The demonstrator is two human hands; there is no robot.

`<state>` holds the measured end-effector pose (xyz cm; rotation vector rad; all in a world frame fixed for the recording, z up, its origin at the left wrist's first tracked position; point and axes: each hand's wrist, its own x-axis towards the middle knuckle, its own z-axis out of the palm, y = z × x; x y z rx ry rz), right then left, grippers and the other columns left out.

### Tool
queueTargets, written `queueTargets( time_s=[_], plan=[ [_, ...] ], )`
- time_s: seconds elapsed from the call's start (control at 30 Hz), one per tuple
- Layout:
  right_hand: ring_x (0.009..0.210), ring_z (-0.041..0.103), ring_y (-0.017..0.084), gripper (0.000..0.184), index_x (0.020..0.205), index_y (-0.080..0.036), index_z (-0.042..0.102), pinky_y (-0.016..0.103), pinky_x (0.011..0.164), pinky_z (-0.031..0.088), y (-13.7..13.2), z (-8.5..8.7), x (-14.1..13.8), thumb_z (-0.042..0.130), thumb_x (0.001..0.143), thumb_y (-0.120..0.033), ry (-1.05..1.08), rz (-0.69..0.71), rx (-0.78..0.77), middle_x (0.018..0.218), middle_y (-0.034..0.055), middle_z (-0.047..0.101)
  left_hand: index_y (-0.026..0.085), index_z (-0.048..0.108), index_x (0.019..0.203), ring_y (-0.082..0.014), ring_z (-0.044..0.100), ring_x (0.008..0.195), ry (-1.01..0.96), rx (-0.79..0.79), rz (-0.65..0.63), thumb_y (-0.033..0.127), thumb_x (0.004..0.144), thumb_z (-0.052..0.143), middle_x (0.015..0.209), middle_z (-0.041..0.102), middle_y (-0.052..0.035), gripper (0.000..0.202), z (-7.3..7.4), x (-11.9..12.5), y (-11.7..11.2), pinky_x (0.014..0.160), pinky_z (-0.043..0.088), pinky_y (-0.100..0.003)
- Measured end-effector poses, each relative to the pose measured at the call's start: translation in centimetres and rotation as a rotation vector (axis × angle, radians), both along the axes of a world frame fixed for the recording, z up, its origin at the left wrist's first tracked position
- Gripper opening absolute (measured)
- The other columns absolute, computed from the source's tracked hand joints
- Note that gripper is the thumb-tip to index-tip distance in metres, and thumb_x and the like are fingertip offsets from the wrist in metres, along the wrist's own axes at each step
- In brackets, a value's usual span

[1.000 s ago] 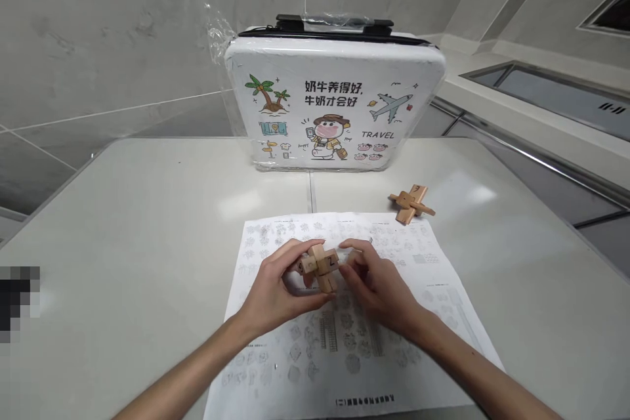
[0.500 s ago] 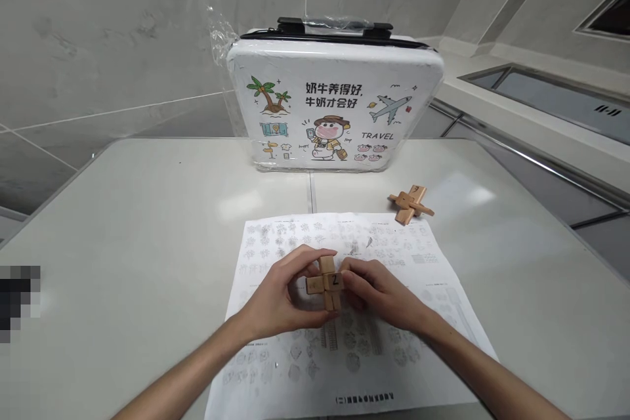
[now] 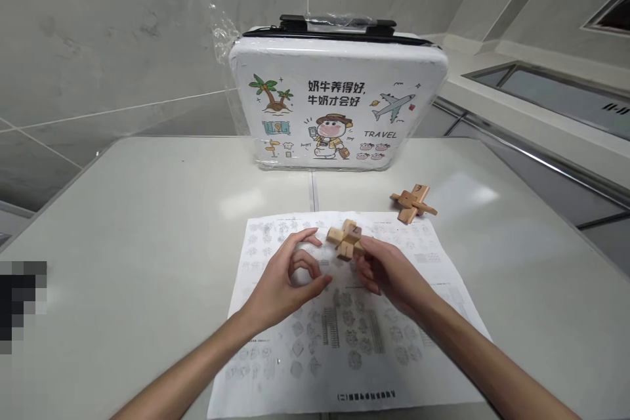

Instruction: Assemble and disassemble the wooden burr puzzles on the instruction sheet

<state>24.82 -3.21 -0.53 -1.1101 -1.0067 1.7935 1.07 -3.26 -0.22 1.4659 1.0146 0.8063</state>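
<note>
A small wooden interlocking puzzle point(image 3: 346, 240), cross-shaped with dark number marks on its blocks, is held up in the fingers of my right hand point(image 3: 394, 269). To its left, my left hand point(image 3: 288, 272) is apart from it, fingers curved with a gap between thumb and fingertips and nothing inside. Both hands are above a printed sheet point(image 3: 354, 374) covered in small diagrams. Farther back, at the sheet's upper right edge, another wooden puzzle point(image 3: 414, 203) of flat crossed pieces rests on the table.
A white case point(image 3: 339, 65) with cartoon prints, a black handle and clear plastic wrap stands upright at the back of the pale table point(image 3: 147, 223). Behind it rises a grey tiled wall point(image 3: 123, 26). A blurred dark patch shows at the left edge.
My left hand has let go of the wooden puzzle and opened. My right hand has lifted the puzzle away from the left hand, farther from me, and tilted it.
</note>
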Motion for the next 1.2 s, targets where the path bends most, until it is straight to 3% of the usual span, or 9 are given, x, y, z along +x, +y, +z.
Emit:
queueTargets(
  time_s=[0.1,0.33,0.53,0.73,0.97,1.1,1.2],
  plan=[
    [0.046,0.032,0.010,0.047,0.075,-0.021,0.053,0.026,0.045,0.028,0.4,-0.1,0.3,0.066,0.100,-0.059,0.099,-0.094,-0.090,0.060,-0.0072,0.042,0.030,0.050,0.146,-0.0128,0.067,0.083,-0.004,-0.033,0.050,0.040,0.097,0.074,0.130,0.061,-0.0095,0.055,-0.2,0.0,0.1,0.076,0.058,-0.031],
    [0.047,0.025,0.008,0.032,0.085,-0.021,0.055,0.017,0.040,0.031,1.5,-0.8,1.4,0.073,0.099,-0.044,0.419,-0.261,-0.164,0.066,-0.0086,0.035,0.027,0.055,0.136,-0.0153,0.068,0.084,0.040,-0.066,0.051,0.046,0.100,0.069,0.116,0.067,-0.0077,0.043,0.2,-0.2,0.1,0.065,0.051,-0.026],
    [0.045,0.033,0.007,0.027,0.087,-0.023,0.048,0.012,0.038,0.042,2.3,-0.9,2.6,0.072,0.099,-0.021,0.630,-0.389,-0.207,0.068,-0.0086,0.034,0.025,0.060,0.130,-0.0157,0.069,0.084,0.037,-0.040,0.065,0.039,0.098,0.070,0.118,0.068,-0.0090,0.036,0.5,-0.1,-0.2,0.070,0.052,-0.029],
    [0.045,0.040,0.008,0.020,0.097,-0.025,0.047,0.012,0.039,0.045,2.6,-1.1,3.5,0.062,0.103,-0.012,0.768,-0.419,-0.257,0.067,-0.0089,0.037,0.024,0.061,0.128,-0.0153,0.067,0.081,0.045,-0.033,0.058,0.039,0.099,0.068,0.107,0.068,-0.0056,0.033,0.4,-0.2,-0.2,0.070,0.051,-0.028],
    [0.046,0.037,0.009,0.018,0.098,-0.024,0.054,0.013,0.039,0.044,2.2,-0.9,2.7,0.072,0.098,-0.020,0.697,-0.368,-0.153,0.067,-0.0090,0.035,0.024,0.063,0.126,-0.0169,0.067,0.081,0.061,-0.022,0.054,0.043,0.101,0.065,0.095,0.068,-0.0038,0.032,0.3,-0.2,-0.1,0.077,0.054,-0.032],
    [0.048,0.029,0.008,0.022,0.089,-0.022,0.057,0.018,0.041,0.037,1.8,-0.8,1.7,0.075,0.097,-0.031,0.439,-0.208,-0.082,0.069,-0.0077,0.037,0.022,0.068,0.118,-0.0168,0.064,0.074,0.069,0.002,0.044,0.046,0.101,0.064,0.082,0.067,-0.0015,0.029,0.5,0.0,0.0,0.074,0.053,-0.031],
    [0.052,0.032,0.009,0.034,0.080,-0.021,0.054,0.022,0.047,0.035,1.3,-0.5,1.1,0.075,0.099,-0.040,0.261,-0.087,-0.033,0.068,-0.0064,0.042,0.022,0.072,0.108,-0.0162,0.059,0.069,0.102,0.006,0.008,0.049,0.102,0.062,0.074,0.063,-0.0004,0.030,0.8,0.1,0.1,0.064,0.048,-0.028]
  ],
)
